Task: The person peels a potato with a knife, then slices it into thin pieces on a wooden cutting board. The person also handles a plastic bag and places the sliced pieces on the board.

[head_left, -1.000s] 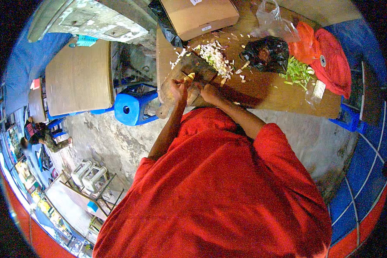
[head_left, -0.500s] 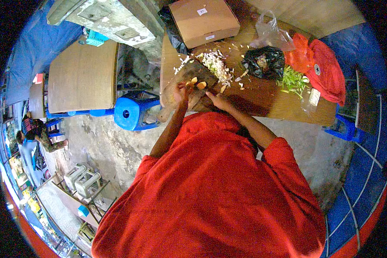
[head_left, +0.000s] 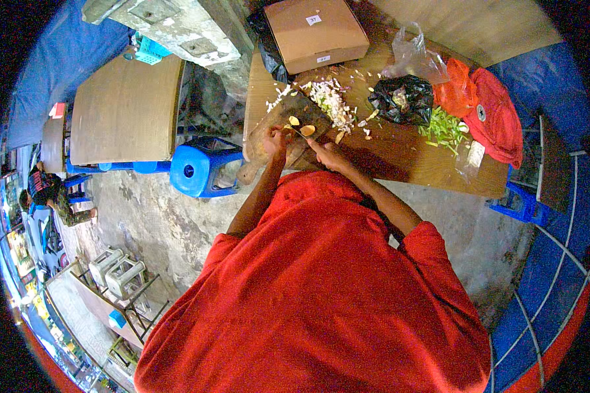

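Knife (head_left: 297,133) in right hand (head_left: 329,156) fingers, left hand (head_left: 275,140) now pressing cutting board (head_left: 288,128), pieces shifted.

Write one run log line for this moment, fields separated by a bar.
left hand on cutting board | right hand with knife, grip unclear | orange slices on board | chopped white pile behind

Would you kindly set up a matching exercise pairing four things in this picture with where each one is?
Things:
1. cardboard box
2. black plastic bag
3. blue stool
4. chopped green vegetables

Places:
A. on the ground, left of the table
B. at the table's far edge, above the cutting board
C. between the black bag and the red cloth
D. right of the pale chopped pile

Pairs: 1-B, 2-D, 3-A, 4-C
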A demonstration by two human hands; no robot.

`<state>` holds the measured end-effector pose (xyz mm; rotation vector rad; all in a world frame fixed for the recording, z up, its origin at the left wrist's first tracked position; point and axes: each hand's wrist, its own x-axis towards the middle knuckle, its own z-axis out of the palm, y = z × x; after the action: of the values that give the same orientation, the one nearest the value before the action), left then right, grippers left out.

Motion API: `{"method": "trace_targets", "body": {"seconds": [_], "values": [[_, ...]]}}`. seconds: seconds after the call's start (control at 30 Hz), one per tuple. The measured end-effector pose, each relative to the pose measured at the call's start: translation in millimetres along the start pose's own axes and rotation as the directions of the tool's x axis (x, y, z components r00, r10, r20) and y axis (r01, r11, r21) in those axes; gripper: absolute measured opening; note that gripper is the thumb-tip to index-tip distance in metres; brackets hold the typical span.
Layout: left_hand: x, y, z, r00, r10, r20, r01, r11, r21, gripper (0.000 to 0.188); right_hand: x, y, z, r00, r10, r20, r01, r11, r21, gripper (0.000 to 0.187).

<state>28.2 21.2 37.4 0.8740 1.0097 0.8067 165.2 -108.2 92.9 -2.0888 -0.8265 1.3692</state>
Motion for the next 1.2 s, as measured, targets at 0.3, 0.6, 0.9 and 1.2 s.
{"method": "trace_targets", "body": {"seconds": [0.3, 0.6, 0.9, 1.2], "values": [[2.4, -5.2, -1.0, 1.0, -0.005, 0.021, 0.005, 1.0, -0.025, 0.011, -3.6, 13.4, 16.9, 0.956, -0.188, -0.223, 0.191, 0.982, -0.008, 0.073], [7.3, -13.2, 0.7, 0.997, -0.037, -0.061, 0.037, 0.999, -0.007, 0.016, -5.2, 15.1, 19.7, 0.845, -0.504, -0.18, 0.336, 0.761, -0.555, 0.039], [5.2, -11.2, -0.6, 1.0, 0.005, 0.002, -0.005, 1.0, -0.026, 0.021, 10.4, 13.8, 31.6, 0.803, -0.557, -0.21, 0.338, 0.717, -0.609, 0.032], [1.8, -9.7, -0.4, 0.99, 0.122, 0.064, -0.126, 0.99, 0.058, 0.018, 32.8, 13.5, 30.4, 0.87, -0.449, -0.206, 0.335, 0.843, -0.422, 0.05]]}}
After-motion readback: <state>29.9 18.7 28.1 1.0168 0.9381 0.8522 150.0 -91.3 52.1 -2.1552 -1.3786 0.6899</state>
